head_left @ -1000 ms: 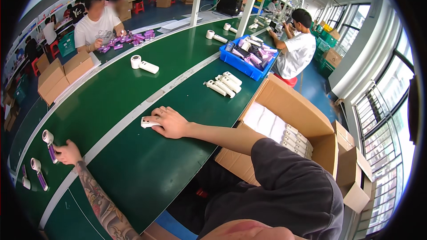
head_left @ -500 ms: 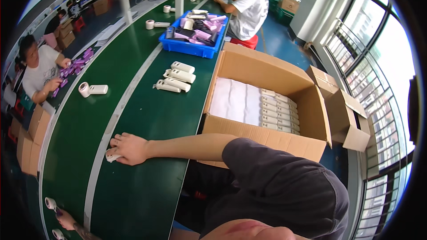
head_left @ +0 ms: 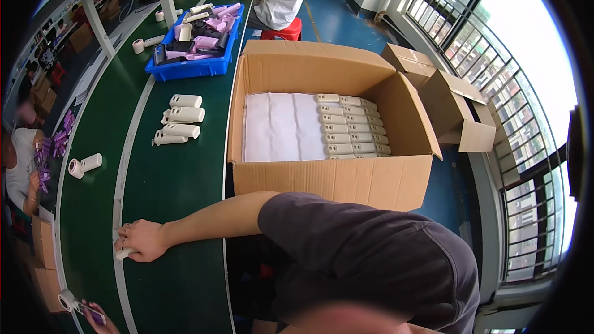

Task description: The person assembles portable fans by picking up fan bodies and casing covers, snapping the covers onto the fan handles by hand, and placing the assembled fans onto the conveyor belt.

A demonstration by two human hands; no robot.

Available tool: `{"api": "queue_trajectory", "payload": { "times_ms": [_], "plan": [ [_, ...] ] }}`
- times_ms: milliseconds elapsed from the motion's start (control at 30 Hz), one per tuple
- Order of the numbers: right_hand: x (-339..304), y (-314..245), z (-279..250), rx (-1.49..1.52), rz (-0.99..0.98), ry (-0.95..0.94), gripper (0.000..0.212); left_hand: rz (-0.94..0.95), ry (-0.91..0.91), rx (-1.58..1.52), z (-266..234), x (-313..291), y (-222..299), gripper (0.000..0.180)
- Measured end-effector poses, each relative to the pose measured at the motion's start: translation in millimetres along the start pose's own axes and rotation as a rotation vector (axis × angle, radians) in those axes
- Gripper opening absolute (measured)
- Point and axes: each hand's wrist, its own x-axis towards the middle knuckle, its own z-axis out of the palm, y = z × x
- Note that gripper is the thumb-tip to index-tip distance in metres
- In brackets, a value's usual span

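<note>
My right hand (head_left: 143, 241) reaches across the green bench, palm down, with its fingers curled over a small white plastic piece (head_left: 125, 253) beside the grey strip. Most of that piece is hidden under the hand. Farther up the bench lie several cream handle-shaped casings (head_left: 182, 115) in a loose stack. To my right, a large open carton (head_left: 328, 182) holds rows of similar casings (head_left: 352, 127) next to white padded sheets (head_left: 281, 127). My left hand is out of sight.
A blue bin (head_left: 192, 71) of purple, black and cream parts stands beyond the casings. A round-headed white device (head_left: 85, 165) lies left of the strip. Another person's hand (head_left: 99, 318) holds a purple-and-white device at lower left. Open cartons (head_left: 455, 108) stand by the window railing.
The whole view has turned, so bench and carton sit farther left. My right hand stays over the white piece by the strip. The other person's device at lower left shows more.
</note>
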Motion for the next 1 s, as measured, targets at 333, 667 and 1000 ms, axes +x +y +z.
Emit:
{"api": "queue_trajectory", "payload": {
  "times_ms": [333,667,1000],
  "plan": [
    [17.0,-10.2,5.1,0.363,0.273,0.141,0.036,-0.140,-0.250,0.289,187.5,-113.8,-101.0,0.043],
    [17.1,-39.0,-17.5,0.888,0.416,0.250,0.034,-0.154,-0.426,-0.118,218.9,-188.0,-125.8,0.045],
    [3.7,-55.1,-24.2,0.313,0.080,0.210,0.039,-0.051,-0.353,-0.018,235.6,-221.5,-115.8,0.047]
  ]
}}
